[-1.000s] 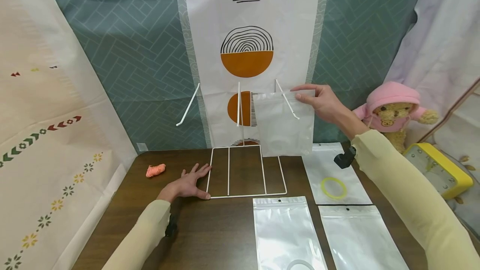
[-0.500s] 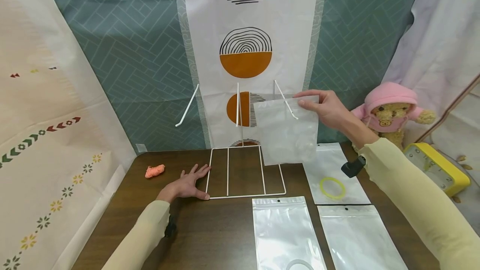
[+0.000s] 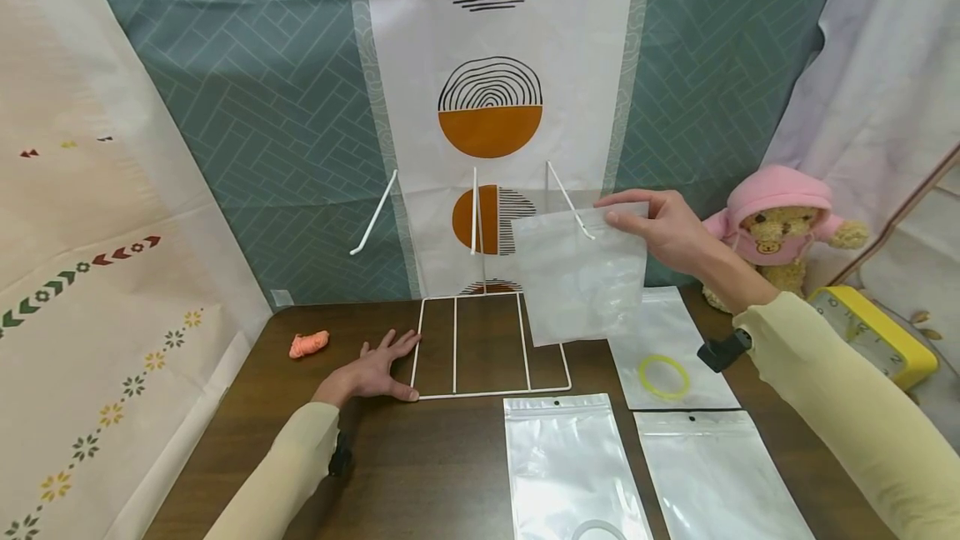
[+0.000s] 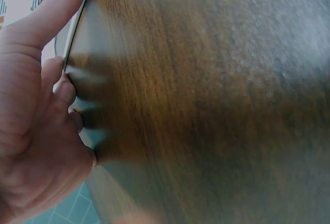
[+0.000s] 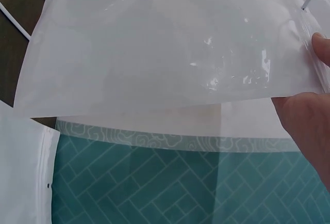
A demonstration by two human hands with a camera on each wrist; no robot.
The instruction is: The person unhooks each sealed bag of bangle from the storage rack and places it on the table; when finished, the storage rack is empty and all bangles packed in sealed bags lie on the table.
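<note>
My right hand [image 3: 667, 227] pinches the upper right corner of a pale, translucent zip bag [image 3: 581, 282] between thumb and fingers. The bag hangs tilted, and the right prong of a white wire display rack [image 3: 489, 394] crosses its top edge, with the upturned tip in front of the bag. In the right wrist view the bag [image 5: 154, 53] spreads across the top, with a faint ring shape showing through. Over at the rack's left side, my left hand [image 3: 375, 369] lies on the wooden table with fingers spread, thumb at the front corner and fingertips at the side wire.
Silvery zip bags lie at the right: one [image 3: 570, 457] in front with a pale ring, one [image 3: 720, 473] beside it, and one behind under a yellow ring [image 3: 663, 377]. A coral yarn bundle [image 3: 308, 345], teddy bear [image 3: 780, 223] and yellow clock [image 3: 873, 336] stand around.
My right hand has drawn the zip bag down and slightly right, so its top edge now crosses the prong nearer the tip. The left hand keeps its place at the rack.
</note>
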